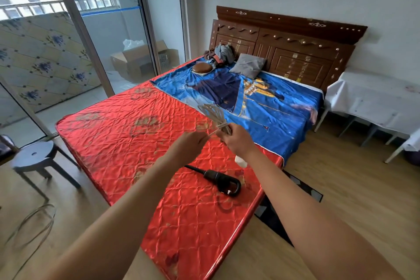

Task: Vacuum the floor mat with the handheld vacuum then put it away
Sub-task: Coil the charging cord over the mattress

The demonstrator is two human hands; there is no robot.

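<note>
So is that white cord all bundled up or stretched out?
Bundled up. The cord is looped into a bunch, gripped by the right hand, while the left hand pinches a loose strand.

the handheld vacuum [219, 180] was black and lay on its side on the red mattress [127, 143], close to its near right corner. its thin nozzle pointed far left and its looped handle near right. the floor mat [305, 187], dark with pale geometric marks, lay flat on the floor right of the bed, partly hidden by the mattress edge. a coiled pale cord [213, 112] was gripped by the right hand [236, 141], with a strand pinched by the left hand [191, 145].
</note>
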